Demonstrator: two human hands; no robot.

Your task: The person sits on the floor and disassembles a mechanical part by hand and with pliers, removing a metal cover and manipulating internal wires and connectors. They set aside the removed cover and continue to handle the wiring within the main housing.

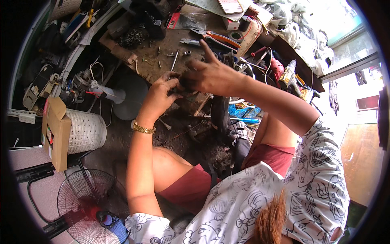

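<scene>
My left hand (161, 96), with a gold watch (143, 127) on its wrist, is closed with thumb and fingers pinched together over the near edge of the workbench. My right hand (213, 77) meets it from the right; its index finger points up while the other fingers curl inward. Between the two hands sits a small dark object (186, 84), mostly covered by fingers, so its kind is hidden. Just beyond the fingertips a thin metal rod (175, 60) lies on the wooden bench top (151, 65), near a few loose screws (159, 64).
Orange-handled pliers (219, 40), a tape roll (235, 35) and a small box (230, 23) lie at the back. A red power drill (277, 70) is among tools at right. On the left stand a white basket (86, 132), a cardboard box (56, 134) and a fan (87, 203).
</scene>
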